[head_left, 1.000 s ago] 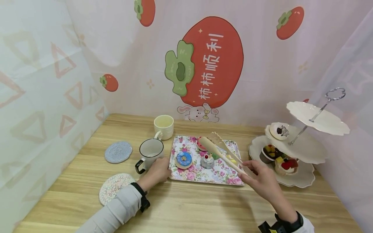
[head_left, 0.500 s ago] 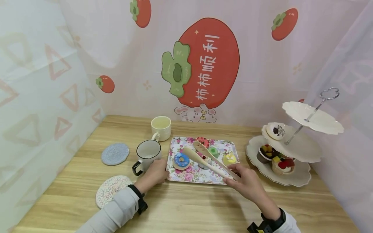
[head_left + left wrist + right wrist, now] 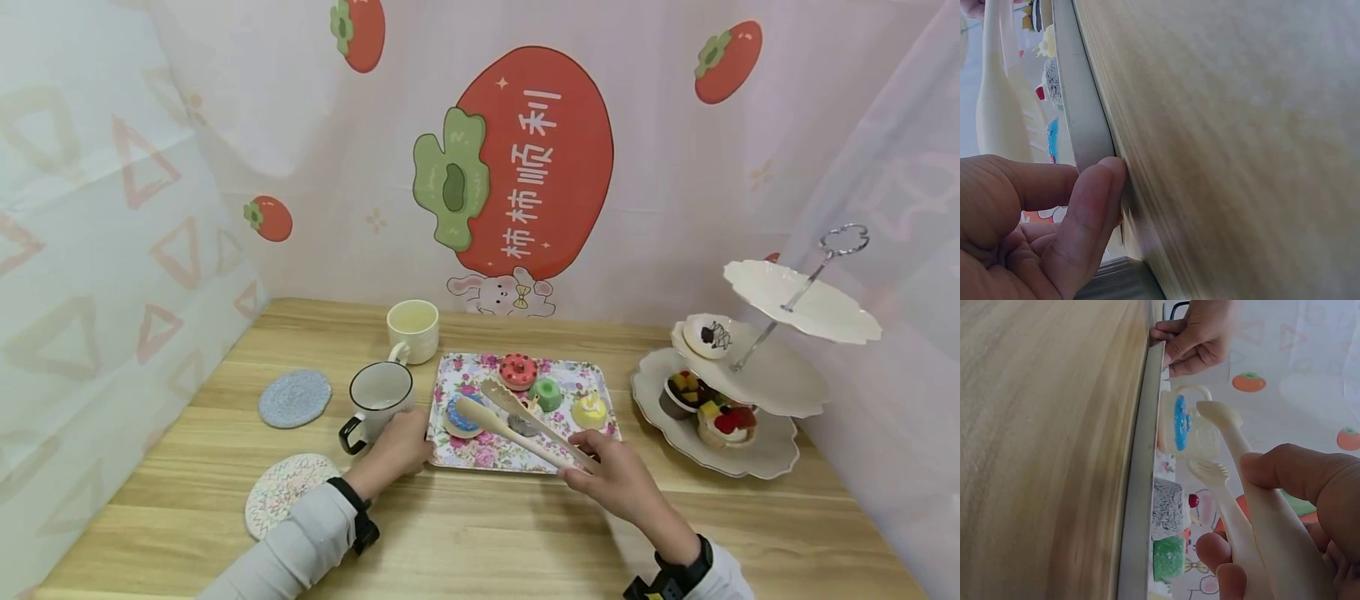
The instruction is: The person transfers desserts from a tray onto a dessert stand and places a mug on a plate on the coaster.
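Thumb and fingers of my left hand point(image 3: 401, 446) pinch the near left corner of a floral tray point(image 3: 463, 455). My right hand point(image 3: 618, 479) holds a pair of pale tongs point(image 3: 480, 414) above the tray, their tips apart with nothing between them. Below the tips sits a blue-iced donut point(image 3: 454, 419), partly covered in the head view. The tray also bears a red donut point(image 3: 517, 372), a small green cake point(image 3: 547, 395), a yellow one point(image 3: 590, 410) and a grey speckled cake point(image 3: 1168, 509) with a red cherry. A white mug point(image 3: 381, 392) with a black rim stands beside my left hand.
Behind the white mug is a cream mug point(image 3: 414, 335). A blue-grey coaster point(image 3: 295, 398) and a patterned coaster point(image 3: 285, 492) lie at the left. On the right, a tiered stand point(image 3: 802, 304) carries several cakes on its lower plates. Fabric walls close off the back and sides.
My right hand has moved the tongs left and down, from over the tray's far middle to over the blue donut. The left hand has stayed at the tray's corner.
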Available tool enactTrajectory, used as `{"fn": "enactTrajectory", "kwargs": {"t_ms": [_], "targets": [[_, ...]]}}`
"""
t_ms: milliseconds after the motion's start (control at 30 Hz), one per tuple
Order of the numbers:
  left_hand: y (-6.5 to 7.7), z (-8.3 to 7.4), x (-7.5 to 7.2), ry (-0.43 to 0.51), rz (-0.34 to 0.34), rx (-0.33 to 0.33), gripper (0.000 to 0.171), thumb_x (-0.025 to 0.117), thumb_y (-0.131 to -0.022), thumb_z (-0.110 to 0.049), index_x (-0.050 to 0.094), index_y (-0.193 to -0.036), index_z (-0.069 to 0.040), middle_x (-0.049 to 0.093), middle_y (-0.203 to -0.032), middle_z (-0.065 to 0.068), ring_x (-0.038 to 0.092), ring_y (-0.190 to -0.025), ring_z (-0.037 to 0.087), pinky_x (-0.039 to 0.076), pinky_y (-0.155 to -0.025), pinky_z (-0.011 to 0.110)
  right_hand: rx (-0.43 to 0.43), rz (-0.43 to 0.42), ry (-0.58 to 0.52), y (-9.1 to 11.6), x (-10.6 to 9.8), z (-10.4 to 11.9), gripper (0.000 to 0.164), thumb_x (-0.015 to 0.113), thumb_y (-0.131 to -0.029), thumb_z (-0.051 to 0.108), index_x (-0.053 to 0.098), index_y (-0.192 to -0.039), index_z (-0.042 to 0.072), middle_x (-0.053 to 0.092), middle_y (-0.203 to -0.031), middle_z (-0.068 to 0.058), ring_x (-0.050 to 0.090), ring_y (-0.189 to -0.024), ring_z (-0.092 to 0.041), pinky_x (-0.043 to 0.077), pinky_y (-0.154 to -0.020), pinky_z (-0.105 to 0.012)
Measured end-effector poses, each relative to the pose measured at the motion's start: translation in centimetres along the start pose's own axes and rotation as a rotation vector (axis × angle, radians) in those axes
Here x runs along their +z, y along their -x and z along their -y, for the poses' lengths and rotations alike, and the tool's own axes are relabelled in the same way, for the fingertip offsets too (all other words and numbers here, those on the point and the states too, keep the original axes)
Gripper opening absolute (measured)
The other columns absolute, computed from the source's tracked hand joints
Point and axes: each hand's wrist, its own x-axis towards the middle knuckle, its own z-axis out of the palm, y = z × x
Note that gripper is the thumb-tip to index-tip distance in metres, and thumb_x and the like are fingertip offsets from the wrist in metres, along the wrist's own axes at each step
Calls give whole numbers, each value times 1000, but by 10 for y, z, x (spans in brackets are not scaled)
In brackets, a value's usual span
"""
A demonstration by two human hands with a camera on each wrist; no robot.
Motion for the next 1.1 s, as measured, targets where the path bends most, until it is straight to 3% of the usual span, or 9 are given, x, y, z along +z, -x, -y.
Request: {"fn": "enactTrajectory", "kwargs": {"t_ms": [533,833,1100], "targets": [[0,0,0,-4,-15,10,16,59,-79,2,54,-65,-5,52,-60,5,53,-42,12,43,-39,23,-11,23,-12,2,9,-4,51,80,-72,21,59,-114,4,68,-85,-6,62,-73,-16,47,-60,-27],[-2,0,-1,-20,-2,-3,16,59,-80,1,55,-66,-5,52,-61,5,53,-42,12,43,-40,24,-41,51,-28,3,6,-1,69,79,-73,23,42,-129,9,68,-86,-8,65,-71,-15,49,-57,-26],[-2,0,0,-16,8,-10,11,58,-81,1,57,-71,-4,52,-63,6,53,-43,12,43,-40,23,-51,50,55,3,7,-2,62,78,-74,29,48,-125,8,69,-88,-10,66,-79,-20,52,-64,-31]]}}
